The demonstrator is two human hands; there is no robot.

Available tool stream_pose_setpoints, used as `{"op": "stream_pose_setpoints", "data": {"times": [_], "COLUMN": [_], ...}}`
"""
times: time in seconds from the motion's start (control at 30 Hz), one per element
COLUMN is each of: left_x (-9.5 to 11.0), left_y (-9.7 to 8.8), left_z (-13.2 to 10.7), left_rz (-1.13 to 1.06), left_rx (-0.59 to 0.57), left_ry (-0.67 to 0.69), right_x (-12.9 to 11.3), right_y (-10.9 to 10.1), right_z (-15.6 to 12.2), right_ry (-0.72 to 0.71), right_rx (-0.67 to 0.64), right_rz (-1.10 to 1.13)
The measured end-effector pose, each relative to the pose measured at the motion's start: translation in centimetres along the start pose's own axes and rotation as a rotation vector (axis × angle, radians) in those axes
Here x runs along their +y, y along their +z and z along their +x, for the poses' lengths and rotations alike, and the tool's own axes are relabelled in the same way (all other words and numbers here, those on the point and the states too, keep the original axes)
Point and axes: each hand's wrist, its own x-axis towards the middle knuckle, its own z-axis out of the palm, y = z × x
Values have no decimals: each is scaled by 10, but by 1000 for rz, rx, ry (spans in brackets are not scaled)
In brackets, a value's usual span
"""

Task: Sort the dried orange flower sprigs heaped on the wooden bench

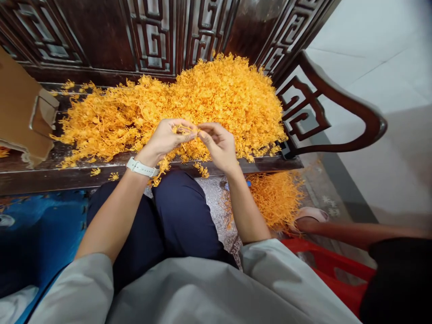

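Note:
A big heap of small orange flower-like pieces [222, 90], with thin stems and spiky heads, covers the dark wooden bench seat in front of me. Over the heap's near edge, my left hand [168, 137] pinches one or more of these orange flower pieces [184, 130] between thumb and fingers. It wears a pale watch on the wrist. My right hand [219, 141] meets it, thumb and forefinger closed at the end of the same piece. The two hands' fingertips nearly touch. What lies inside the right fingertips is too small to make out.
A cardboard box [25, 103] stands on the bench at left. The bench has a carved wooden back [108, 36] and a curved armrest [367, 121] at right. More orange strands [276, 198] pile on the floor. Beside a red stool [324, 256] is another person's leg [351, 231].

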Motion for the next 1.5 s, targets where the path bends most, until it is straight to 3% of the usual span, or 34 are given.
{"op": "stream_pose_setpoints", "data": {"times": [0.07, 0.13, 0.3, 0.37, 0.43, 0.5, 0.6, 0.7, 0.77, 0.83, 0.9, 0.97, 1.13, 1.27, 1.37, 1.5], "left_x": [0, 2, 2, 0, -2, -3, -3, -6, -9, -12, -12, -11, -6, -6, -1, 8], "left_y": [5, 3, -19, -24, -23, -18, -8, -1, 2, 6, 12, 20, 32, 27, 23, 15], "left_z": [-2, -3, 3, 6, 8, 7, 4, 2, 3, 4, 3, -1, -8, -7, -7, -9], "left_rz": [-32, -34, 12, 5, 10, 24, 60, 126, 202, 270, 280, 237, 195, 291, 287, 166], "left_rx": [-5, -27, -6, 30, 42, 32, -16, -90, -141, -169, -190, -219, -204, -199, -223, -145], "left_ry": [-13, -22, 16, 17, 21, 25, 30, 60, 93, 126, 151, 158, 171, 216, 213, 155], "right_x": [-5, -2, 20, 32, 43, 52, 64, 73, 74, 68, 56, 43, 24, 28, 45, 73], "right_y": [6, -4, -73, -86, -79, -58, -24, -11, -14, -20, -23, -20, 6, 17, 2, -43], "right_z": [-5, -9, -29, -42, -57, -71, -86, -89, -83, -72, -57, -43, -21, -17, -8, 14], "right_ry": [3, 25, 130, 187, 287, 344, 276, 263, 335, 380, 366, 337, 322, 326, 320, 302], "right_rx": [-12, 22, 278, 306, 219, 39, -243, -328, -216, 11, 246, 362, 378, 379, 387, 602], "right_rz": [57, 92, 347, 359, 259, -14, -404, -389, -213, -15, 116, 173, 181, 335, 481, 521]}}
